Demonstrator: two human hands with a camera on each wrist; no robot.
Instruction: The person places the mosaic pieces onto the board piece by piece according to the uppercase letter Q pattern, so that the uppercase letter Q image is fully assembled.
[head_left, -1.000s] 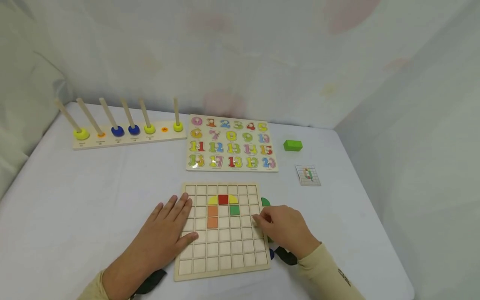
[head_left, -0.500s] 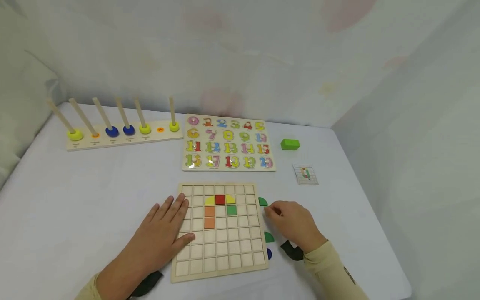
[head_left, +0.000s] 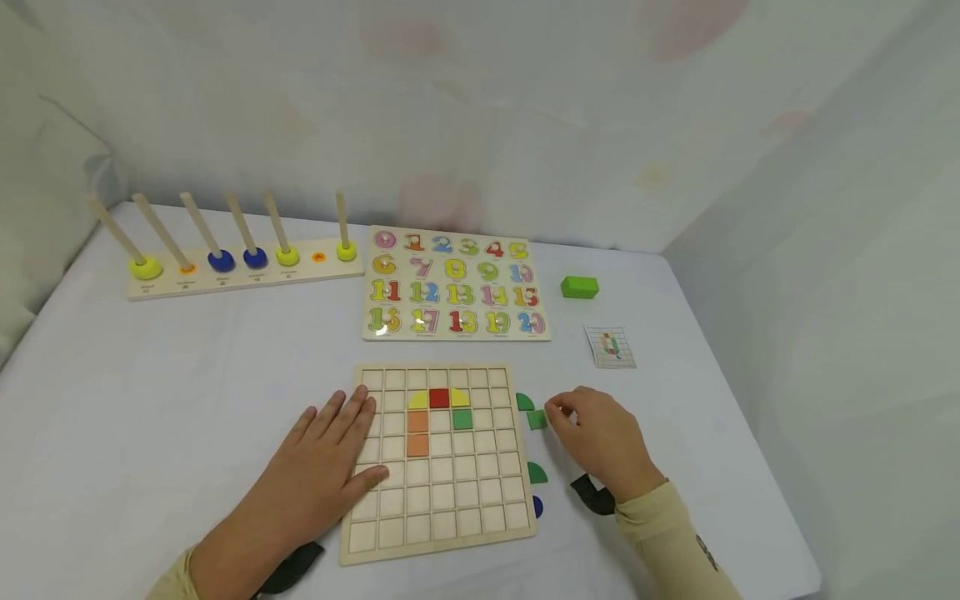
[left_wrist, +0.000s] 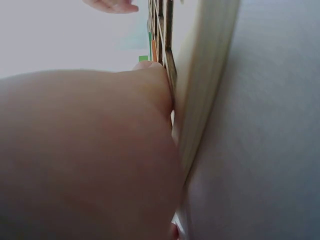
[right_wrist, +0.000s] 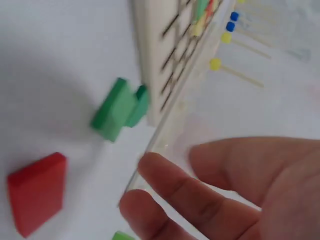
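Observation:
My left hand (head_left: 311, 467) rests with straight fingers on the left edge of the wooden grid board (head_left: 442, 546). On the board lie a red square (head_left: 439, 398), two yellow quarter rounds, two orange squares (head_left: 417, 445) and a green square (head_left: 462, 419). Right of the board my right hand (head_left: 603, 437) hovers close to a loose green square tile (head_left: 537, 419). In the right wrist view its thumb and fingers are apart, holding nothing. A red square tile (right_wrist: 37, 195) lies near there, covered by the hand in the head view.
Beside the board's right edge lie green quarter rounds (head_left: 525, 402) and a dark blue piece (head_left: 537, 507). Behind stand a number puzzle (head_left: 457, 283), a peg stand (head_left: 247, 279), a green block (head_left: 580, 287) and a small pattern card (head_left: 611, 347).
My right hand has moved right, off the board's right edge, uncovering the loose green square tile and the green quarter rounds. My left hand stays on the board; the head view has shifted slightly.

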